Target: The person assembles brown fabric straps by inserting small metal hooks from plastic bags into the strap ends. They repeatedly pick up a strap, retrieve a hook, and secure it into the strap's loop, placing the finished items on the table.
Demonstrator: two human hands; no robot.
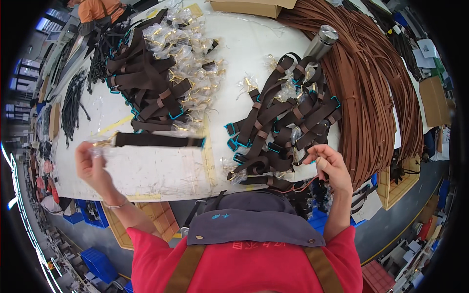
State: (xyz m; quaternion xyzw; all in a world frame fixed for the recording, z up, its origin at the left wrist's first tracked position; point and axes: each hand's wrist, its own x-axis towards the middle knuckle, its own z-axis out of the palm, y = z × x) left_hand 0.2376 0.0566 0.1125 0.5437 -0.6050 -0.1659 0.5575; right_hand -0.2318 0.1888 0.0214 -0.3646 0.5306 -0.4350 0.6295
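Note:
My left hand (93,163) pinches the gold metal clip end of a dark brown webbing strap (156,140), which has clear plastic wrap around the clip. The strap stretches out to the right, with a blue-covered buckle at its far end. Behind it lies a heap of similar straps (146,83), many of their gold clips wrapped in plastic. My right hand (330,163) hovers at the near right edge of a second pile of straps (273,122). Its fingers are loosely bent and apart, with nothing plainly held.
Long bundles of brown strips (366,97) cover the right side of the white table (161,171). A steel flask (321,42) stands beside them, and a cardboard box (249,7) sits at the far edge. Black straps (75,105) lie at left. A person in orange (100,10) is at the far left.

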